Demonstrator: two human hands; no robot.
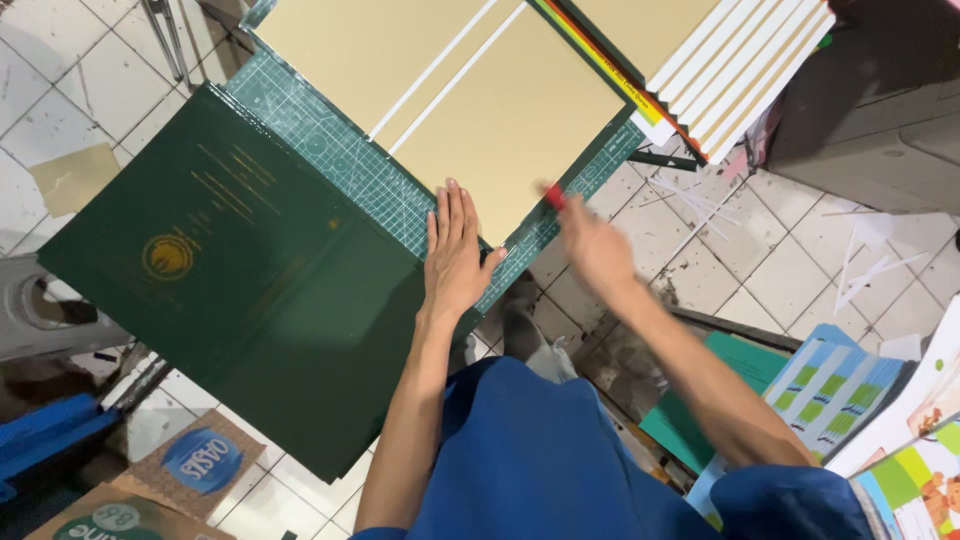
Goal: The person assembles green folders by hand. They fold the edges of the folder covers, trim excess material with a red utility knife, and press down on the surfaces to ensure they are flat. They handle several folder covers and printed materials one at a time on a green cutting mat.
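My left hand [455, 250] lies flat, fingers together, on the near edge of a green cutting mat [340, 150], beside a tan cardboard sheet [510, 120]. My right hand [592, 243] is blurred near the mat's right corner and grips a small red-handled tool [553, 196], probably a cutter. Two thin white strips [440, 75] run along the tan board. A large dark green book cover [240, 270] with gold print and a gold emblem lies open on the left, overlapping the mat.
A stack of white and tan boards [740, 70] sits at the top right, with coloured sheets [600, 60] under it. Printed booklets [830, 390] and green paper [700, 410] lie at the right. Paper scraps [860, 260] litter the tiled floor. Cardboard pieces [190, 465] lie at the bottom left.
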